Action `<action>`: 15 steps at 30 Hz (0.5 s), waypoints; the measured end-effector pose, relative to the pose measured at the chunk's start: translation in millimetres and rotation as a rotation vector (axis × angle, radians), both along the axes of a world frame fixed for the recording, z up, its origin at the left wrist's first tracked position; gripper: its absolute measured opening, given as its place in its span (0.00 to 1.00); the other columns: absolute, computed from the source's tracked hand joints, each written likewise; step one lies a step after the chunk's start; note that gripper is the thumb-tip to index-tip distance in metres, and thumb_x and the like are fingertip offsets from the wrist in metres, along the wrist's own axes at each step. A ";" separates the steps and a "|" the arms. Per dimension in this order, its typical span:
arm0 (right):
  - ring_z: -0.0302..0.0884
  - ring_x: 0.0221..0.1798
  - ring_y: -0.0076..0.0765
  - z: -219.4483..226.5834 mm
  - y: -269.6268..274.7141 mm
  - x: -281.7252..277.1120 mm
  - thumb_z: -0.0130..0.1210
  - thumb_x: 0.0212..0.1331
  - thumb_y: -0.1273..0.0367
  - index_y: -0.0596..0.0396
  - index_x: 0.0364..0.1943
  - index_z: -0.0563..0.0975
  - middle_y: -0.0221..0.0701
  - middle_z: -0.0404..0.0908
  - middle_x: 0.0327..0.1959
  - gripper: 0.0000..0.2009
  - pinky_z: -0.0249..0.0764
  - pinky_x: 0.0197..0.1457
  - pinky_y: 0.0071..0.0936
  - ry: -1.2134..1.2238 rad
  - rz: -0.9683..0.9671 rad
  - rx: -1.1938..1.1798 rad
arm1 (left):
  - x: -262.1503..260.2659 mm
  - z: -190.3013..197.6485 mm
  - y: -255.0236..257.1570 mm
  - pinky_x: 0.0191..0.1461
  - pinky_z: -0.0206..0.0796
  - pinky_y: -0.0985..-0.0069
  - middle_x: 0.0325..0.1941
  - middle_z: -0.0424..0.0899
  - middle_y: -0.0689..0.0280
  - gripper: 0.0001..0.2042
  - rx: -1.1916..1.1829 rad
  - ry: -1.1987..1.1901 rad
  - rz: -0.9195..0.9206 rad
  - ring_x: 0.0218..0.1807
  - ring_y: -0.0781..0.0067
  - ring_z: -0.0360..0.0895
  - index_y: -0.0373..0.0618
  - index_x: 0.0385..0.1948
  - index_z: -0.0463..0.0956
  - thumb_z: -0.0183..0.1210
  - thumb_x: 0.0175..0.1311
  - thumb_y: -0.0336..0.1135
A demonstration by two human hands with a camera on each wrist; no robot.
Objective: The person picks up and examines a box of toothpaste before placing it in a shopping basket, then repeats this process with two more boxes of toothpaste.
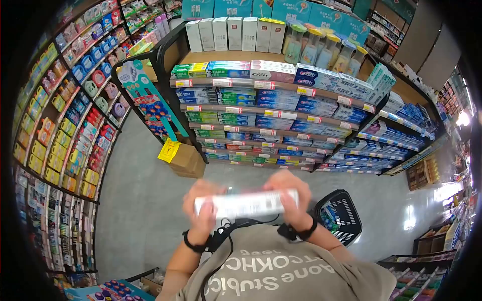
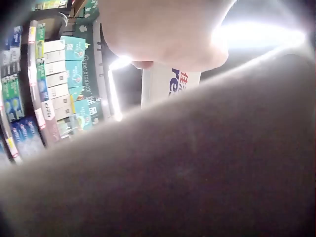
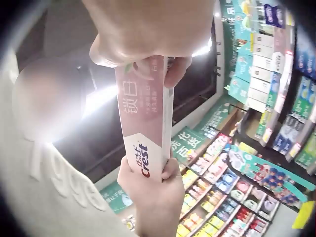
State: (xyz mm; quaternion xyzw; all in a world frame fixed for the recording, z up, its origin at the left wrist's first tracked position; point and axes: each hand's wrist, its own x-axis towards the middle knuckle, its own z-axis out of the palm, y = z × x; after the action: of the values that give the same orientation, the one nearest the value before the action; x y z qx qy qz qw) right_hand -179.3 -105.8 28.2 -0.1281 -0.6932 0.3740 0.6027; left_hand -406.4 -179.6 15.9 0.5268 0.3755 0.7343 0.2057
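A pink-and-white Crest toothpaste box (image 3: 150, 118) is hanging in mid-air above the grey floor (image 1: 241, 175), stretching crosswise between two hands. The left hand (image 1: 201, 203) is gripping one end and the right hand (image 1: 292, 198) is gripping the other, their thumbs lying on its face. A black shopping basket (image 1: 349, 215) is standing on the floor beyond the right hand, holding green and blue packs. Ahead, the shelving unit (image 1: 226, 56) is carrying rows of toothpaste boxes, and a cardboard carton (image 1: 187, 161) is standing by its front left corner.
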 end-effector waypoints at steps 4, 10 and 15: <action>0.82 0.39 0.40 -27.5 10.9 0.0 0.53 0.68 0.68 0.63 0.36 0.78 0.47 0.86 0.37 0.10 0.77 0.45 0.35 0.011 -0.001 -0.295 | 4.4 -26.4 12.1 0.42 0.72 0.68 0.33 0.86 0.51 0.14 -0.073 0.011 -0.008 0.35 0.63 0.81 0.35 0.33 0.75 0.55 0.68 0.40; 0.82 0.39 0.44 -25.5 10.1 -3.8 0.53 0.65 0.67 0.66 0.35 0.77 0.51 0.83 0.34 0.12 0.79 0.44 0.37 0.028 0.012 -0.273 | 5.2 -13.8 12.2 0.43 0.74 0.68 0.33 0.85 0.49 0.13 -0.035 -0.038 -0.035 0.36 0.62 0.82 0.33 0.31 0.75 0.55 0.66 0.38; 0.81 0.38 0.42 -36.6 11.1 1.1 0.53 0.66 0.65 0.66 0.36 0.77 0.50 0.83 0.35 0.13 0.77 0.44 0.37 0.027 0.006 -0.349 | 8.6 -24.5 14.9 0.44 0.72 0.66 0.35 0.83 0.49 0.13 -0.116 -0.069 -0.077 0.37 0.61 0.80 0.35 0.32 0.73 0.54 0.66 0.38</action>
State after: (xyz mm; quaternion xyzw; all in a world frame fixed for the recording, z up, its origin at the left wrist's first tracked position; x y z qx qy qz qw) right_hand -178.2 -94.6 -8.4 -0.2237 -0.6098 0.4922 0.5796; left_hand -397.8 -164.7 -8.6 0.5024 0.3896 0.7206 0.2767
